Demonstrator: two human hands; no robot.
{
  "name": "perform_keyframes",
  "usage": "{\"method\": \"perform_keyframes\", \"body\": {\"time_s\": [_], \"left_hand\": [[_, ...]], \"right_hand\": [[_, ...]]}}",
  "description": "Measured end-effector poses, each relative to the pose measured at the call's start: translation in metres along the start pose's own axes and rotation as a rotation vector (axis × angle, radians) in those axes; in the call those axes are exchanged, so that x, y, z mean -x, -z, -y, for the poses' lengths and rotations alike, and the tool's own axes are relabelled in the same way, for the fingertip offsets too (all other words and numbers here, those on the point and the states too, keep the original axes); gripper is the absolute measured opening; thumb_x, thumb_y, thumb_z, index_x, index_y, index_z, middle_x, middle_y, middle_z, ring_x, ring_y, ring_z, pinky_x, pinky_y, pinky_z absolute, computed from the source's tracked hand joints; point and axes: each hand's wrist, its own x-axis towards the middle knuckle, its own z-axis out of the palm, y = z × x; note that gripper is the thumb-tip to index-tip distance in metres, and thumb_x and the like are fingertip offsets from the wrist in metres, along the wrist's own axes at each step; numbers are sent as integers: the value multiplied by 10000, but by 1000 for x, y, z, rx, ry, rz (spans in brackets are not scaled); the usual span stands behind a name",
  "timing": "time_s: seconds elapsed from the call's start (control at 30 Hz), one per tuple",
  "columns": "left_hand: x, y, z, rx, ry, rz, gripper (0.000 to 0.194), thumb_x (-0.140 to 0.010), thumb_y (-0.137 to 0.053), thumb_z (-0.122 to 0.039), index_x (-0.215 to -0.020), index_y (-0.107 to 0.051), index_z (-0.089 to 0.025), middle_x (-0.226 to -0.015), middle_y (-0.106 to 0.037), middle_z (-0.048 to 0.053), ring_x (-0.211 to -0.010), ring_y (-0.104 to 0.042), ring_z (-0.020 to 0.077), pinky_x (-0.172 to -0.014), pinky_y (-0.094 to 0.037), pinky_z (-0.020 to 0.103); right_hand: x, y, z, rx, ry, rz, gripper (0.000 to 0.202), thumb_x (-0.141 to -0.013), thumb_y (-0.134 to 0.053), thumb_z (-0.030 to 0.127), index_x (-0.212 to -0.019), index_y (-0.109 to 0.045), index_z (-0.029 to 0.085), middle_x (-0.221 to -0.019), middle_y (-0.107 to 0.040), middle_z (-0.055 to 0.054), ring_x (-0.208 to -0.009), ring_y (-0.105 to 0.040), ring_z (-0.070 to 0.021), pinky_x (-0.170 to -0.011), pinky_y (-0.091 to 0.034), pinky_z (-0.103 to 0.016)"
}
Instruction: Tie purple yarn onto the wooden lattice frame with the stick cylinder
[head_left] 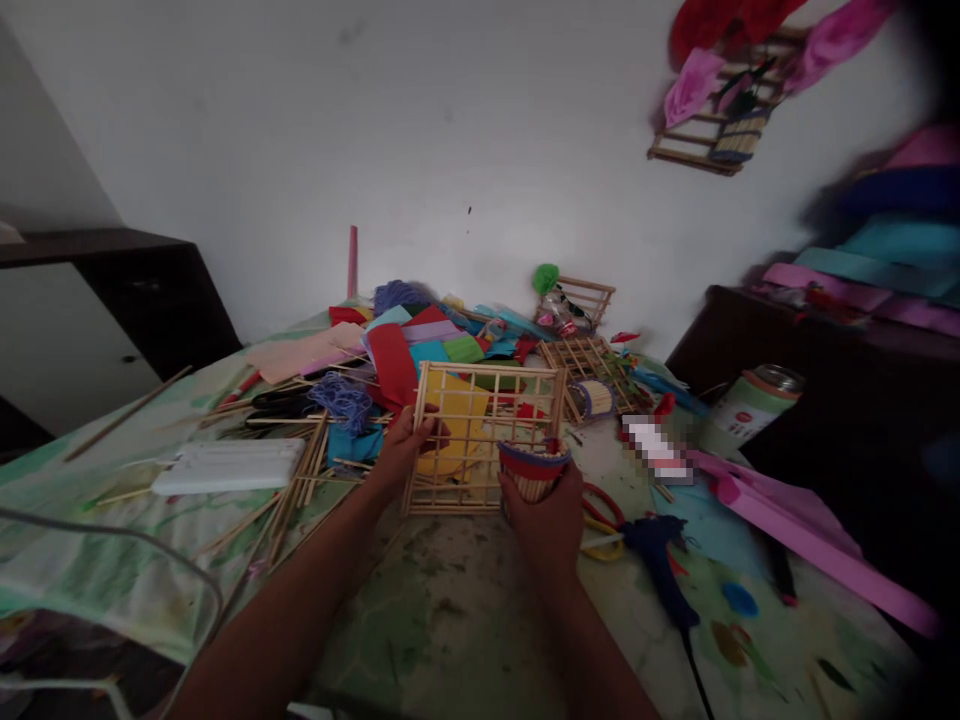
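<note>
My left hand (409,445) grips the left side of a wooden stick lattice frame (480,465), which stands tilted up over the table. In my right hand (545,505) is a small stick cup (531,475) with a red band and a blue-purple rim, held against the lower right part of the lattice. Whether the cup is fixed to the lattice I cannot tell. Yellow and red paper sheets (394,365) show behind the lattice. To the right of my right hand lie scissors (607,512) with red and yellow handles and a dark blue glue gun (660,565).
Loose sticks (304,475), a white power strip (229,467) and purple yarn (341,400) lie to the left. Another lattice (581,360) is at the back. A tin can (750,405) and pink paper (817,540) are on the right. A flower-decorated lattice (686,145) hangs on the wall.
</note>
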Motion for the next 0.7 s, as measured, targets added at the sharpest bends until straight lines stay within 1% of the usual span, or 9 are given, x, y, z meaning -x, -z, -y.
{"method": "perform_keyframes", "body": {"time_s": [0.07,0.13,0.23,0.33,0.43,0.53,0.63,0.7], "left_hand": [[0,0,0,-4,5,-2,455,-719,-668,-456,-1020,-487,-167,-766,-631,10,-728,-613,146,-697,-514,293],[0,0,0,-8,9,0,448,-722,-664,-456,-1016,-487,-168,-769,-633,11,-723,-613,146,-700,-514,296],[-1,0,-1,-16,8,10,432,-726,-658,-457,-1002,-488,-172,-764,-631,7,-692,-604,139,-679,-510,289],[-1,0,0,-16,3,11,417,-736,-648,-455,-999,-495,-170,-764,-627,10,-708,-603,142,-684,-509,290],[-2,0,2,-21,4,-3,423,-731,-648,-459,-1000,-501,-167,-766,-622,14,-728,-603,152,-687,-507,298],[-3,1,3,-33,2,-6,433,-727,-645,-467,-1006,-496,-170,-773,-617,11,-724,-602,152,-678,-500,293],[-3,2,3,-41,9,-8,449,-724,-646,-471,-1015,-484,-170,-768,-615,6,-684,-601,142,-651,-493,278],[-4,2,3,-37,10,-6,451,-726,-649,-464,-1023,-481,-168,-769,-618,8,-670,-600,136,-635,-488,264]], "right_hand": [[1,-4,-3,-21,19,-6,767,-604,-688,541,-1215,-438,152,-1117,-556,-152,-995,-561,-311,-810,-460,-397],[2,-8,-6,-26,48,-40,754,-608,-693,533,-1202,-437,145,-1094,-546,-147,-1009,-538,-306,-848,-442,-412],[1,-16,-13,13,93,-123,782,-577,-709,557,-1165,-447,114,-1075,-524,-163,-1037,-489,-329,-910,-392,-465],[-1,-22,-19,30,87,-167,829,-559,-718,578,-1170,-432,96,-1084,-504,-180,-1059,-452,-348,-935,-356,-501],[0,-25,-25,31,76,-138,861,-583,-700,594,-1211,-395,89,-1139,-472,-207,-1119,-404,-364,-947,-334,-517],[0,-26,-30,2,107,-94,872,-636,-656,598,-1257,-346,71,-1217,-411,-239,-1183,-356,-367,-972,-315,-521],[2,-27,-33,-65,163,-62,828,-703,-608,554,-1300,-302,70,-1261,-389,-236,-1210,-357,-341,-1005,-301,-501],[2,-27,-35,-106,188,-41,802,-725,-599,516,-1324,-282,86,-1277,-396,-219,-1212,-373,-325,-1016,-302,-486]]}}
